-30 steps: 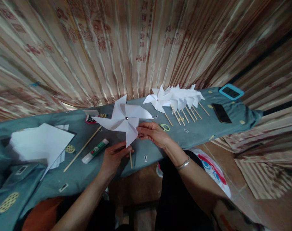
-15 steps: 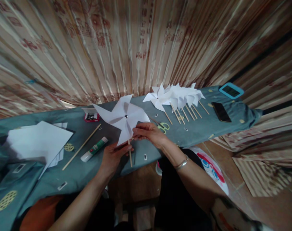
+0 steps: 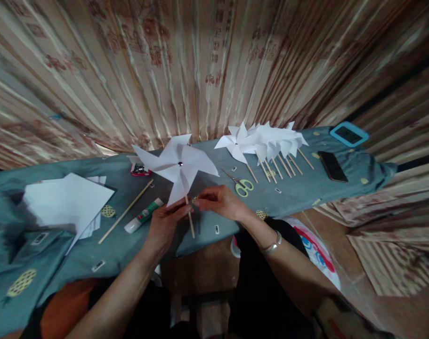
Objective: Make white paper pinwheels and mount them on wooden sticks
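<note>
A white paper pinwheel (image 3: pixel 193 164) with a shiny pin at its centre is held upright over the table. My left hand (image 3: pixel 165 222) grips its wooden stick just below the blades, thumb across the front. To the right of the stick, my right hand (image 3: pixel 219 201) is apart from the pinwheel, fingers curled and fingertips close together; whether anything tiny sits between them cannot be seen. Left of the pinwheel lie a small red box of pins (image 3: pixel 140 170), a loose wooden stick (image 3: pixel 125 212) and a glue stick (image 3: pixel 143 215).
A row of finished white pinwheels (image 3: pixel 237 143) lies at the back right, near green-handled scissors (image 3: pixel 244 187). Farther right are a black phone (image 3: pixel 332 166) and a blue-framed device (image 3: pixel 349 134). A stack of white paper (image 3: pixel 68 197) sits left. Curtains (image 3: pixel 186 70) hang behind the cloth-covered table.
My right hand has come away from the pinwheel's lower blade and stick. The pinwheel's blades have turned slightly, while my left hand keeps its hold. The view has shifted a little.
</note>
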`<action>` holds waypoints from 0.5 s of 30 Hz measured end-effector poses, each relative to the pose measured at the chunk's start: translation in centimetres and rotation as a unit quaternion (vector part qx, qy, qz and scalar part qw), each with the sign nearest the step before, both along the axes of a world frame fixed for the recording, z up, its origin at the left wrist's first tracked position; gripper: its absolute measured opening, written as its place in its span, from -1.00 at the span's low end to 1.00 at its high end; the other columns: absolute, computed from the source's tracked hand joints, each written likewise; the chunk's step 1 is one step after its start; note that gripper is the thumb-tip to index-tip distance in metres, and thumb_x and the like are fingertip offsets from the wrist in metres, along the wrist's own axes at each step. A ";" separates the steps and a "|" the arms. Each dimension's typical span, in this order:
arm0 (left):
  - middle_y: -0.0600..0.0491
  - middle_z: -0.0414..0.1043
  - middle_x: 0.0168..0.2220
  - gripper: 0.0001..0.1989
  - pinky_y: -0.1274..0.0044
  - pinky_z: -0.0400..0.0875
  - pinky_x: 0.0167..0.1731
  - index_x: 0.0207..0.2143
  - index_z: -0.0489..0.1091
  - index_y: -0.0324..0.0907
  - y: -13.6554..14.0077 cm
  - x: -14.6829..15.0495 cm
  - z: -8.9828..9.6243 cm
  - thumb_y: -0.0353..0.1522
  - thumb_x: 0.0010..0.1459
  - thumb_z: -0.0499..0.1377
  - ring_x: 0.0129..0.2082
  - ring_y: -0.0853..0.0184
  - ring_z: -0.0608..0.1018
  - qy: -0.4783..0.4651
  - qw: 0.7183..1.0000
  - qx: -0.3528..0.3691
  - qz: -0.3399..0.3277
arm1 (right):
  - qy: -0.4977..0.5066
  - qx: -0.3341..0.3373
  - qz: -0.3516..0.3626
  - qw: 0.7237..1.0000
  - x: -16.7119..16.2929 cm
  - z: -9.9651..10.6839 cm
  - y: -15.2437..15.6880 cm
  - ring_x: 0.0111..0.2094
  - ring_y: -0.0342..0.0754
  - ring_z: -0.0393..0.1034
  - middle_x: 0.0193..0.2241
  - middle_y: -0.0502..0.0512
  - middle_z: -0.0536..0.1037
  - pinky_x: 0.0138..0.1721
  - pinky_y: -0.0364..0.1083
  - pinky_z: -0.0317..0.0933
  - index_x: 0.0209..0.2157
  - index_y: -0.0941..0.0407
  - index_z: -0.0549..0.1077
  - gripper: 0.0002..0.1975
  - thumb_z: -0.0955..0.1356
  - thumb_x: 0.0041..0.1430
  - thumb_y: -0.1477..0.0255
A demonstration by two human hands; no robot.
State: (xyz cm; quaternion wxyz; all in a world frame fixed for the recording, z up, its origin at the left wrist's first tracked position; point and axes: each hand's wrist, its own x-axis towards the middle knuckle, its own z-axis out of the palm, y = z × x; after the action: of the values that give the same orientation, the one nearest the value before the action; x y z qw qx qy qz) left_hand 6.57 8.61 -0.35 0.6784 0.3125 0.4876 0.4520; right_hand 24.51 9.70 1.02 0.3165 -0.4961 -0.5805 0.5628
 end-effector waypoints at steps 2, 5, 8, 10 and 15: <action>0.01 0.61 -0.40 -0.61 0.54 0.43 -0.25 -0.42 0.62 -0.24 0.3 -0.1 0.2 -0.32 -0.41 0.53 -0.36 0.35 0.55 -0.009 1.000 -0.004 0.027 | -0.089 0.013 0.066 0.994 -0.1 0.2 -0.3 -0.52 -0.22 0.26 -0.58 -0.09 0.47 -0.48 -0.19 0.05 -0.45 0.16 0.55 -0.71 0.44 0.13 0.20; 0.01 0.61 -0.39 -0.63 0.57 0.40 -0.26 -0.44 0.62 -0.25 0.5 0.0 0.4 -0.38 -0.44 0.52 -0.36 0.38 0.53 -0.018 0.999 -0.014 0.047 | -0.180 0.020 0.148 0.972 -0.6 0.7 -0.8 -0.57 -0.26 0.16 -0.64 -0.15 0.36 -0.50 -0.19 -0.05 -0.48 0.15 0.56 -0.74 0.45 0.14 0.24; 0.01 0.60 -0.41 -0.64 0.58 0.39 -0.29 -0.44 0.62 -0.27 0.4 0.0 0.6 -0.41 -0.43 0.51 -0.38 0.39 0.52 -0.029 0.998 -0.027 0.048 | -0.200 0.009 0.176 0.964 -1.5 0.7 -1.2 -0.58 -0.27 0.16 -0.65 -0.15 0.37 -0.50 -0.18 -0.06 -0.48 0.16 0.57 -0.75 0.47 0.13 0.26; 0.02 0.59 -0.44 -0.64 0.60 0.39 -0.33 -0.43 0.63 -0.27 0.3 0.0 0.7 -0.41 -0.42 0.50 -0.41 0.41 0.51 -0.038 0.998 -0.034 0.041 | -0.196 -0.001 0.184 0.963 -2.0 0.5 -1.4 -0.61 -0.27 0.15 -0.67 -0.15 0.36 -0.51 -0.18 -0.07 -0.48 0.16 0.58 -0.74 0.47 0.14 0.26; 0.06 0.57 -0.48 -0.65 0.62 0.38 -0.42 -0.41 0.63 -0.24 0.2 0.0 0.6 -0.39 -0.39 0.51 -0.48 0.44 0.49 -0.040 0.999 -0.027 0.025 | -0.157 -0.001 0.178 0.971 -2.6 0.2 -1.7 -0.64 -0.28 0.10 -0.69 -0.16 0.35 -0.53 -0.19 -0.10 -0.53 0.17 0.56 -0.73 0.45 0.18 0.31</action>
State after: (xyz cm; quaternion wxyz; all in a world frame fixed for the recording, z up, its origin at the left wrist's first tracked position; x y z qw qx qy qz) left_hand 6.54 8.83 0.23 0.6941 0.2635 0.4797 0.4677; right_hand 21.96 8.03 1.21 0.1153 -0.4675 -0.7011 0.5259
